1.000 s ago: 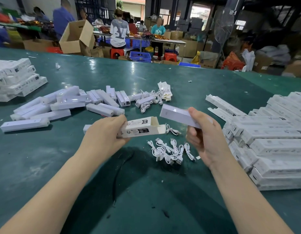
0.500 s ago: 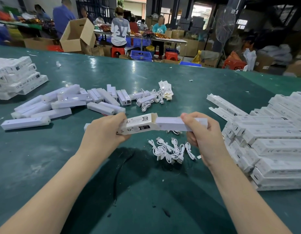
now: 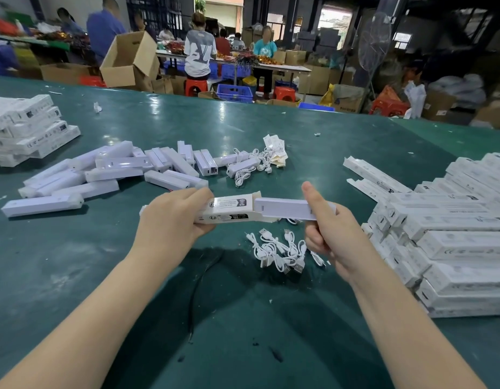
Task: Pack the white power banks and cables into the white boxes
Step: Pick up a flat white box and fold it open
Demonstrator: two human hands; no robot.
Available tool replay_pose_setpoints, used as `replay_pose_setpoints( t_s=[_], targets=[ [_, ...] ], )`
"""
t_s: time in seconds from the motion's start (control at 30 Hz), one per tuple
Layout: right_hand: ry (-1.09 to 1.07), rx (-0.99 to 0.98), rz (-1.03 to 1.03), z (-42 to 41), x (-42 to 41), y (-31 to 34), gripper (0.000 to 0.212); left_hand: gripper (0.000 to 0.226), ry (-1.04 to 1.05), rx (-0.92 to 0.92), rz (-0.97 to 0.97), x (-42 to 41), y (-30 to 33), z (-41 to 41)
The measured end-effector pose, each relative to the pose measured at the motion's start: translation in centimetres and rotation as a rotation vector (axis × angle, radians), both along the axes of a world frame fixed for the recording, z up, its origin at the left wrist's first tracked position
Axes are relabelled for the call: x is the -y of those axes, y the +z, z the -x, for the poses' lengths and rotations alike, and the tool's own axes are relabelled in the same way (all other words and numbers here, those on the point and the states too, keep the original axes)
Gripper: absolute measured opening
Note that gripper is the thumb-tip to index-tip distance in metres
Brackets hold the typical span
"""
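While the left hand (image 3: pixel 173 220) grips the box (image 3: pixel 229 210) — label print illegible — the right hand (image 3: pixel 331 234) pinches the power bank (image 3: pixel 282 209).

Two hands are in view, the left hand (image 3: pixel 173 220) and the right hand (image 3: pixel 330 234), with one open box (image 3: pixel 229 210) and one power bank (image 3: pixel 282 207) between them. Loose power banks (image 3: pixel 108 175) on the tabletop (image 3: pixel 159 276) number roughly twenty; overlap blocks an exact count. There are two cable clusters: near cables (image 3: pixel 279 251), about six, and far cables (image 3: pixel 251 167), uncountable. Box stacks number two: left stack (image 3: pixel 27 130) and right stack (image 3: pixel 453 231). Two flat boxes (image 3: pixel 369 175) lie apart.
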State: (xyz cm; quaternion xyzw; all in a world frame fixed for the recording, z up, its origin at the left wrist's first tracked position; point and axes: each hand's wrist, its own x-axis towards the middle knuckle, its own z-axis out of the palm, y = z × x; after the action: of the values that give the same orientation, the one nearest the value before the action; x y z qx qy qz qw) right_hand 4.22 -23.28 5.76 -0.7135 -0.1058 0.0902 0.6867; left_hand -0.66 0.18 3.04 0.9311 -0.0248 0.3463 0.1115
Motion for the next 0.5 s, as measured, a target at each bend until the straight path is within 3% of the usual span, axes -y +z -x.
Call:
replay_pose_setpoints(
  t_s=[0.2,0.33,0.5],
  targets=[
    [0.196,-0.020,-0.045,-0.17,0.46,0.03,0.027,0.043,-0.069,-0.018,0.018,-0.06,-0.26,-0.26],
    [0.080,0.039,0.013,-0.26,0.36,-0.16,0.032,0.047,-0.048,-0.026,-0.009,0.03,-0.25,-0.22],
    [0.026,0.043,0.092,-0.14,0.12,-0.62,0.054,0.043,-0.024,-0.038,-0.080,0.31,-0.14,-0.28]
  ],
)
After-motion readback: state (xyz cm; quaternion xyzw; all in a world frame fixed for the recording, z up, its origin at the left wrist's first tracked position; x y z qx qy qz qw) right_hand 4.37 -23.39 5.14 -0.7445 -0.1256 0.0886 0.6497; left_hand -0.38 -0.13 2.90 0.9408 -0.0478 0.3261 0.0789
